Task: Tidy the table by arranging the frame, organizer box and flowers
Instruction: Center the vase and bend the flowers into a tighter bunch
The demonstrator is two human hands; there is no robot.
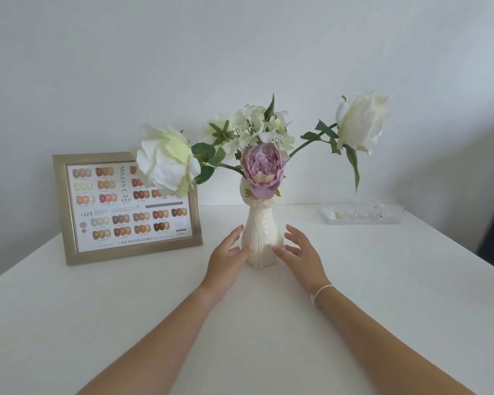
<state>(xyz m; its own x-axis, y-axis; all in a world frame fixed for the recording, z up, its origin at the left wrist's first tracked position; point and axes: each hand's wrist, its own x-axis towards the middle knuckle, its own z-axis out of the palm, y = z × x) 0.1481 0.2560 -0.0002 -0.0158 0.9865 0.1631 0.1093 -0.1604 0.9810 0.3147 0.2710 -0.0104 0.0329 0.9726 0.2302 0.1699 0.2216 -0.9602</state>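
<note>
Looks like a nail salon counter or somebody's home nail desk, hard to say which

The giveaway is the gold frame [126, 208] leaning near the plain white wall [240, 52], it holds a nail polish colour chart with rows of painted swatches and a brand name printed on it. There's also a clear organizer box [361, 215] with small bits inside at the back of the white table [382, 295], plus a cream vase [261, 238] of white and lilac flowers [261, 155] as decor
</note>
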